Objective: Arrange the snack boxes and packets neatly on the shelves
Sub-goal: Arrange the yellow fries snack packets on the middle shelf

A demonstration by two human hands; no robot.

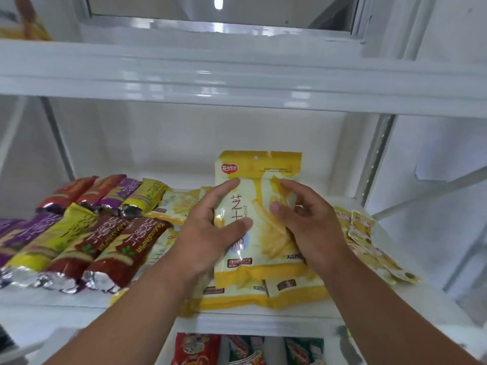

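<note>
A yellow and white snack packet (259, 175) stands tilted upright over the middle shelf (237, 316). My left hand (210, 227) grips its left edge, thumb across the front. My right hand (305, 219) holds its right side with curled fingers. Under it lies a pile of matching yellow packets (263, 293). More yellow packets (176, 206) lie flat just left of my left hand.
Long tube packets (79, 233) in red, purple and yellow lie in rows on the shelf's left half. Small yellow sachets (369, 241) are scattered at the right. An upper shelf (237, 83) hangs overhead. Red and green packets (247, 349) fill the shelf below.
</note>
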